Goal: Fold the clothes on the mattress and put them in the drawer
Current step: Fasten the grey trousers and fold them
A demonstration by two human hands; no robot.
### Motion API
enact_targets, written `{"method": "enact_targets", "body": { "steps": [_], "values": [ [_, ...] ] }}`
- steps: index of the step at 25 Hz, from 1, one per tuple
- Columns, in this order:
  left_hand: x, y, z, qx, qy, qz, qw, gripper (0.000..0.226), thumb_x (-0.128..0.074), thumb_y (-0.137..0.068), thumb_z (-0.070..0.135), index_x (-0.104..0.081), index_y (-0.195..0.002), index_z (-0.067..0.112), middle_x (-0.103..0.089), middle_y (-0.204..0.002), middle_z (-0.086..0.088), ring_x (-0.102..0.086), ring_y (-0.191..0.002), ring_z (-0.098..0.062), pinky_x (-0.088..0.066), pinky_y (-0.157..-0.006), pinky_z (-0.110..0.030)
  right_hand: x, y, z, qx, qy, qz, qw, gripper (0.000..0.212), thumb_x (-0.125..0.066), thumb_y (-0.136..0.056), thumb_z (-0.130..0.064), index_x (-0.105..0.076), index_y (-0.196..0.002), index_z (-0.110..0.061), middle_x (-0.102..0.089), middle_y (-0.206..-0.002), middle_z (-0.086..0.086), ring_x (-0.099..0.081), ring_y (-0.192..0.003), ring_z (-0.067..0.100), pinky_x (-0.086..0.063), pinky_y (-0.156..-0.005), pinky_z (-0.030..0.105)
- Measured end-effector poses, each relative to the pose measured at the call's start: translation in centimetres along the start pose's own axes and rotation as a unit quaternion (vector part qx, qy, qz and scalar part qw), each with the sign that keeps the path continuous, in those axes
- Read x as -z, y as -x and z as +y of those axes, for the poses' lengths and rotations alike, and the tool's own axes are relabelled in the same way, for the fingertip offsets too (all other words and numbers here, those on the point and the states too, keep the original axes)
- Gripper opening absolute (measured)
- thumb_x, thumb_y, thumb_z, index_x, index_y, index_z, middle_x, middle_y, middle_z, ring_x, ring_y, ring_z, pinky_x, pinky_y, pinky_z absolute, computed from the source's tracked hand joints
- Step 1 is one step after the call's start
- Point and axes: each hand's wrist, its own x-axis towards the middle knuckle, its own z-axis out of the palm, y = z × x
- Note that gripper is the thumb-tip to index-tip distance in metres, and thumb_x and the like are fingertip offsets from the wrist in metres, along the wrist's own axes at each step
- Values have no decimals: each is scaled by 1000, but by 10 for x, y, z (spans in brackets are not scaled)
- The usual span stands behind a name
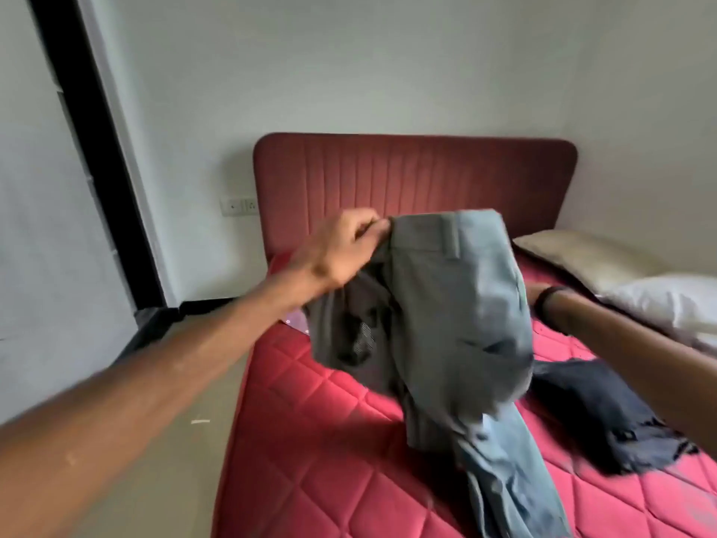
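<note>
Grey trousers hang in the air above the red quilted mattress, waistband up, legs trailing down to the mattress. My left hand pinches the left end of the waistband. My right hand reaches behind the trousers; only the wrist with a dark band shows, and its fingers are hidden by the cloth. A dark crumpled garment lies on the mattress to the right of the trousers.
A red padded headboard stands against the white wall. A beige pillow and a white pillow lie at the right. Bare floor runs along the bed's left side, with a dark door frame beyond.
</note>
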Motion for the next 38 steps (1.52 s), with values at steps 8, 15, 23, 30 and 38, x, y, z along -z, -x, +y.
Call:
{"method": "enact_targets", "body": {
  "steps": [8, 15, 23, 30, 38],
  "values": [
    [146, -38, 70, -29, -77, -78, 994, 60, -70, -91, 57, -57, -61, 7, -44, -57, 2, -37, -52, -9, -31, -53, -30, -56, 77, -175, 341, 491, -24, 801, 40, -79, -79, -59, -76, -91, -21, -75, -79, -11, -66, -70, 4, -53, -64, 30],
    [282, -18, 29, 73, 42, -38, 996, 60, -76, -83, 61, -76, -83, 1, -75, -83, -7, -68, -75, -18, -53, -60, -24, 65, 151, -216, 254, 436, 3, 863, 40, -83, -78, -47, -79, -85, -8, -78, -83, 14, -69, -73, 19, -55, -70, 40],
    [396, -114, 61, 85, 20, -105, 991, 30, -60, -93, 36, -81, -107, 19, -77, -116, -2, -72, -110, -13, -53, -98, -31, 163, 179, -308, 321, 405, 141, 844, 35, -86, -78, -42, -80, -84, -8, -72, -75, 14, -68, -67, 16, -53, -61, 23],
    [261, -164, -44, 158, -450, -34, 878, 83, -42, -67, 99, -67, -90, 23, -69, -100, -7, -67, -94, -30, -54, -86, -38, 141, -18, -284, 225, 429, 408, 774, 26, -78, -86, -31, -71, -63, -19, -70, -57, 3, -72, -58, 23, -63, -68, 41],
    [318, -147, 23, 79, -408, 328, 849, 97, -16, -83, 96, -67, -60, 16, -65, -71, -23, -67, -74, -45, -47, -68, -42, 142, 49, -317, 388, -140, 352, 840, 25, -69, -89, -11, -69, -102, 10, -75, -95, 23, -77, -81, 36, -65, -60, 41]
  ]
}}
